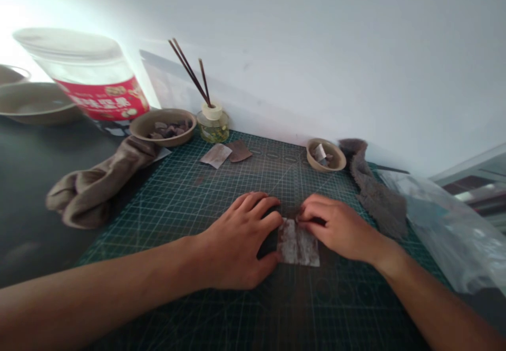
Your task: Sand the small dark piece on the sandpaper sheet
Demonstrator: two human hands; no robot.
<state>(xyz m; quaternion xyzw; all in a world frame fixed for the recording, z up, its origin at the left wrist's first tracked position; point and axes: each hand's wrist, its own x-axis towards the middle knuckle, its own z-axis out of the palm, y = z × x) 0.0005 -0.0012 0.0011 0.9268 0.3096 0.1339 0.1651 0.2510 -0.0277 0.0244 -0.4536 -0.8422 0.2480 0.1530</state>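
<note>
A small greyish-white, brown-streaked sheet [298,245] lies flat on the green gridded cutting mat [169,203]. My left hand [249,240] rests on the mat with its fingers apart, thumb and fingertips at the sheet's left edge. At the sheet's top edge my right hand [336,224] has its thumb and fingers pinched together; whatever is between them is too small to name. Farther back on the mat lie a pale square piece [216,155] and a brown square piece [239,151], side by side.
At the back left are a bowl of dark fragments [169,130], a reed diffuser [213,124] and a large jar [103,87]. A brown cloth [103,182] lies left. Right: a small bowl [326,156], grey cloth [375,198] and plastic bag [446,224].
</note>
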